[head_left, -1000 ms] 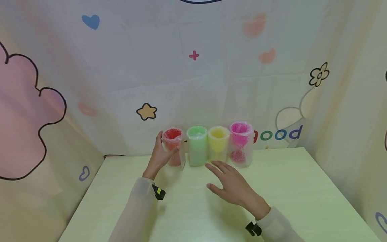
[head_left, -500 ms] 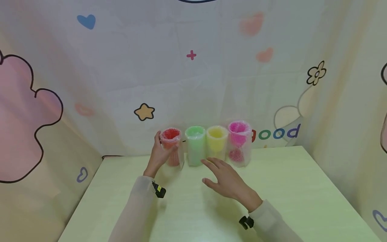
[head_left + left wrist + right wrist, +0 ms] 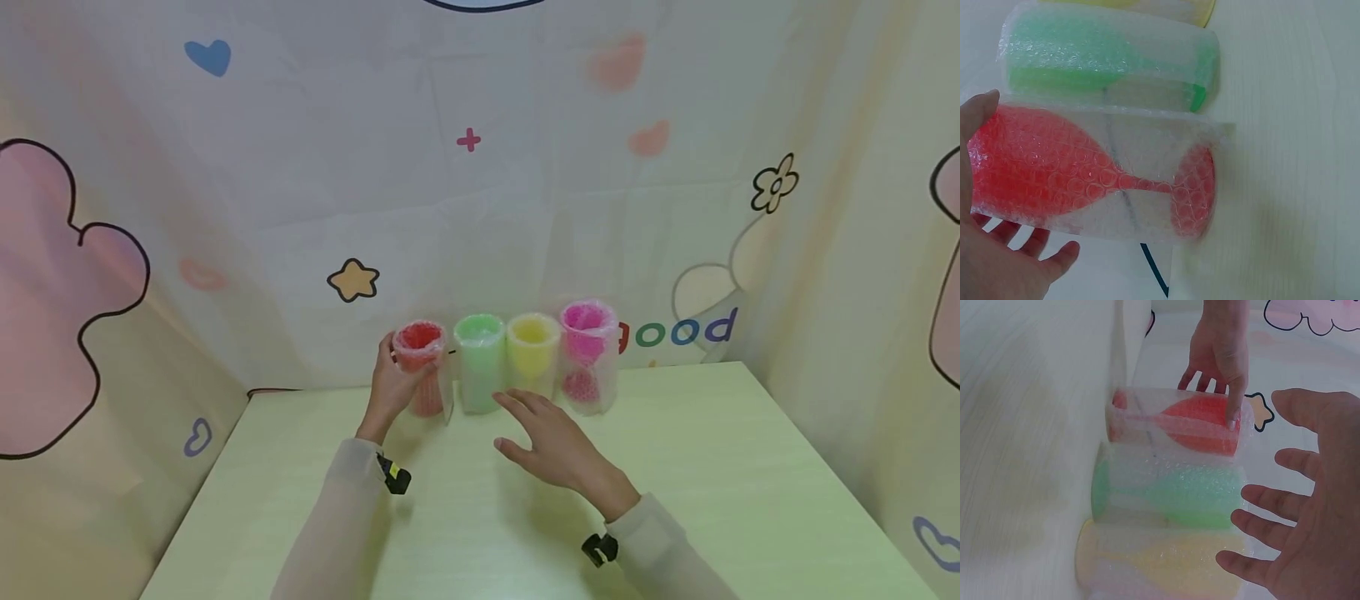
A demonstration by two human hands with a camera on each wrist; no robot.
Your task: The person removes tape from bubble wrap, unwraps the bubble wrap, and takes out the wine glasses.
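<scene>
Fingers (image 3: 1061,261) grip red goblet (image 3: 1041,169) — upright.

Head cam looks fwd/down over table (image 3: 720,483); L/R wrist cams close-up, both incl. red goblet (image 3: 1035,162), green goblet (image 3: 1200,494).

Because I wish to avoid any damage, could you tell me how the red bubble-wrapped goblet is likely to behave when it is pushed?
The red goblet may tip if pushed near the top, since its wide bowl sits above a thin stem. The bubble wrap probably gives slightly and cushions it where the left hand grips.
</scene>
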